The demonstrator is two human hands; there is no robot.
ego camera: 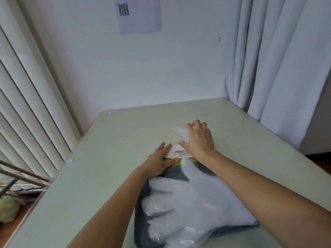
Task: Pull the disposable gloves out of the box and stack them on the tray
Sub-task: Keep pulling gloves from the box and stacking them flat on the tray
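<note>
At the far end of the tray, the glove box lies flat, slot up, touching the tray rim. One glove is partway out and spread on the counter beyond the box. More film shows in the slot.

My right hand lies over that glove, fingertips bent down onto it. Can't tell if they pinch the film or just press and drag.

My left hand is flat on the box's near-left corner, fingers straight, thumb along the green edge. My read: it's an anchor, so the light box doesn't ride along with the pull.

Nearer me, the stack of gloves covers most of the dark tray, glove fingers pointing left. Several are down already, so I'd guess the task is well along.

Blinds are to the left, a curtain to the right, and a sheet with a QR code is on the wall.
</note>
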